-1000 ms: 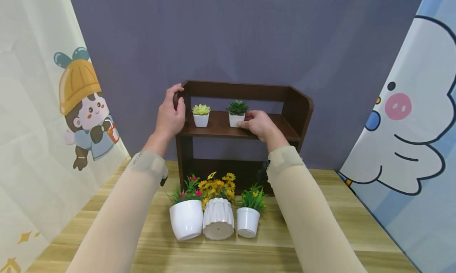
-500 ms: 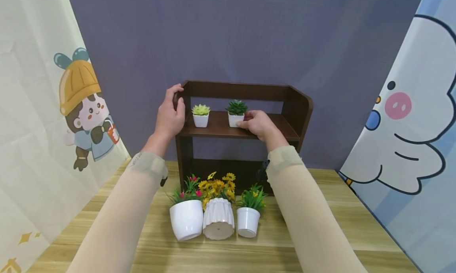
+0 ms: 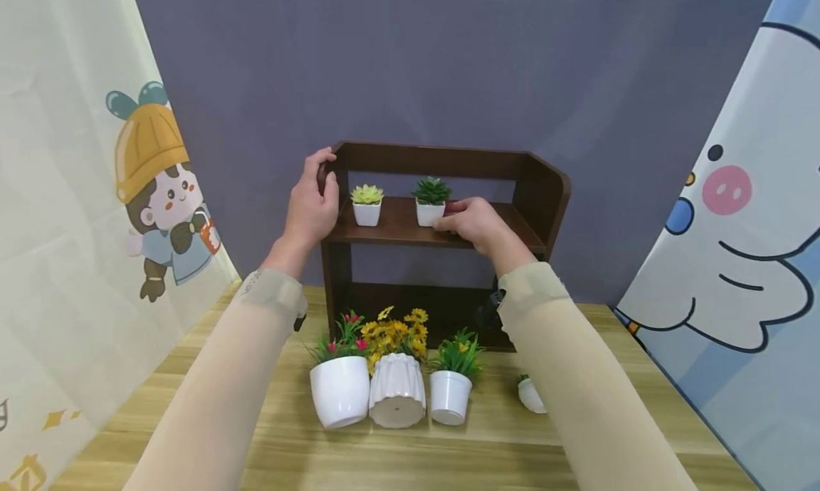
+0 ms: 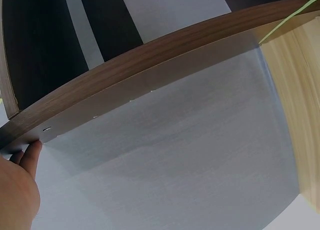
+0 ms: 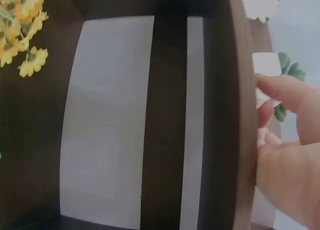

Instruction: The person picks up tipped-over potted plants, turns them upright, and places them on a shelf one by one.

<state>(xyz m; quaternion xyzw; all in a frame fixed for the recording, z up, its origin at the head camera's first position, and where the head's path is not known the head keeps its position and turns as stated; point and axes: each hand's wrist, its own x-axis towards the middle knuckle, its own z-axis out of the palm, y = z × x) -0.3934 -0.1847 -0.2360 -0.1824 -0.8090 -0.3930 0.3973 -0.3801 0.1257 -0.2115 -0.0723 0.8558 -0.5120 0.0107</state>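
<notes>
A dark brown two-tier wooden shelf (image 3: 448,239) stands against the grey-blue backdrop. My left hand (image 3: 312,199) grips its left side panel, fingers over the edge and thumb at the front. On the upper board sit a light-green succulent (image 3: 367,206) and a dark-green succulent (image 3: 430,205), each in a square white pot. My right hand (image 3: 477,224) pinches the dark-green one's pot at its lower right corner. The right wrist view shows that thumb against the white pot (image 5: 266,65), the other fingers curled below. Fingers of the left hand meet the panel in the left wrist view.
On the wooden table (image 3: 359,455), before the shelf, lie a white pot with pink flowers (image 3: 340,391), a fluted pot with yellow flowers (image 3: 397,391) and a smaller white pot with green leaves (image 3: 450,397). A small white pot (image 3: 530,395) is partly hidden by the right sleeve.
The dark-green succulent shifted very slightly left earlier. The head view has since swung a little, and the small white pot now shows beside the right sleeve. Both hands keep their places.
</notes>
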